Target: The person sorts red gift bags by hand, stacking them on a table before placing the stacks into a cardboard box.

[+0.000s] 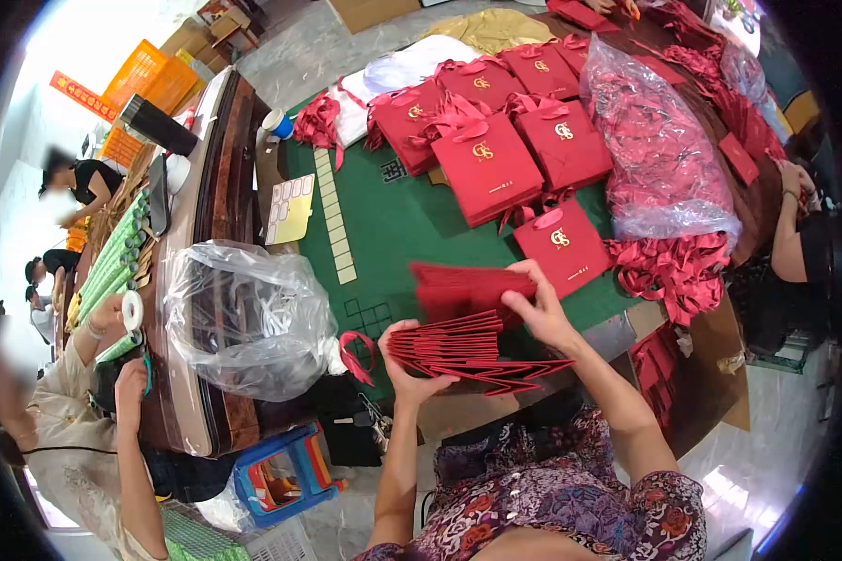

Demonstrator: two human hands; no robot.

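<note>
My left hand [412, 369] is closed round one end of a stack of folded red paper bags [468, 348], their edges fanned toward me. Just above it, my right hand [544, 313] grips more flat red paper bags [468, 288], smeared by motion. Both bunches overlap in this view, over the near edge of the green table mat [384, 238]. Behind my right hand lies a red gift bag [563, 245] with a gold logo. A loop of red ribbon [357, 357] rests beside my left hand.
Several finished red gift bags [488, 168] stand at the back. To their right is a plastic sack of red ribbons [660, 140]. A clear plastic bag [248, 318] sits at left. A person at left holds a white tape roll [132, 309]; another person's arm [789, 229] shows at right.
</note>
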